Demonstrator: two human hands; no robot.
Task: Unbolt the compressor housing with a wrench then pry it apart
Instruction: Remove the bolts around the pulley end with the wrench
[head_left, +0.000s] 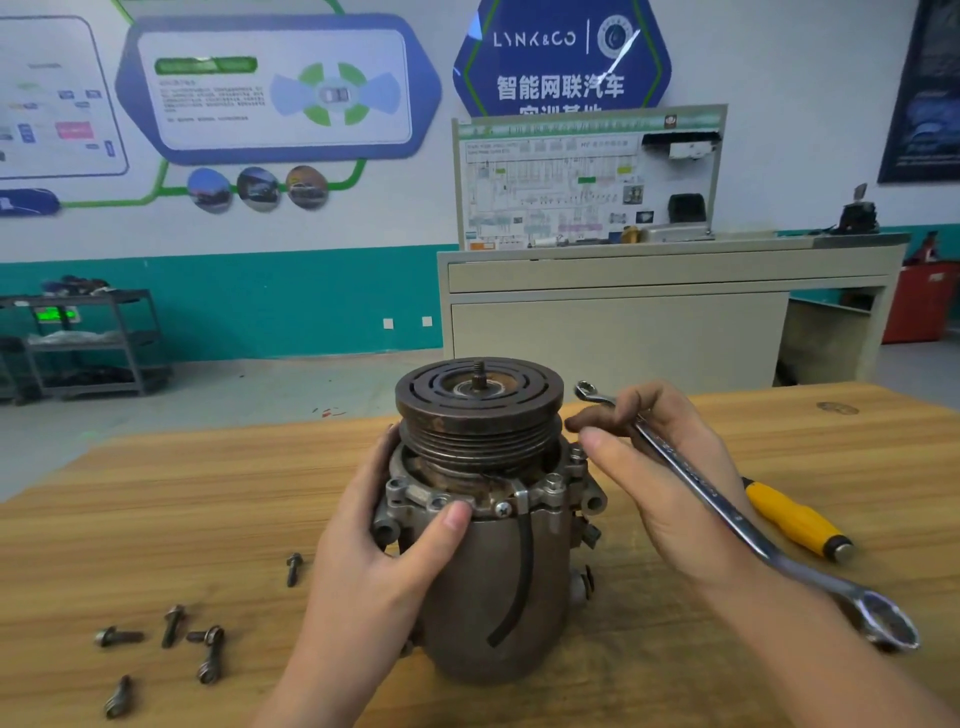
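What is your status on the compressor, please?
Left hand grips compressor upright. Right hand holds wrench, fingertips at the flange. Six loose bolts on bench. Nothing in the way.

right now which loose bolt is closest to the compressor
The lone bolt just left of the compressor, by the left hand; the other five lie clustered farther left.

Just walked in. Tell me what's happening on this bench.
A person is taking apart a compressor that stands upright on a wooden table. The left hand grips its housing at the flange, while the right hand holds a wrench, its fingertips at a bolt spot on the flange's right side. Six loose bolts lie on the table to the left. A yellow-handled screwdriver lies behind the right hand. The housing is not yet pried apart.
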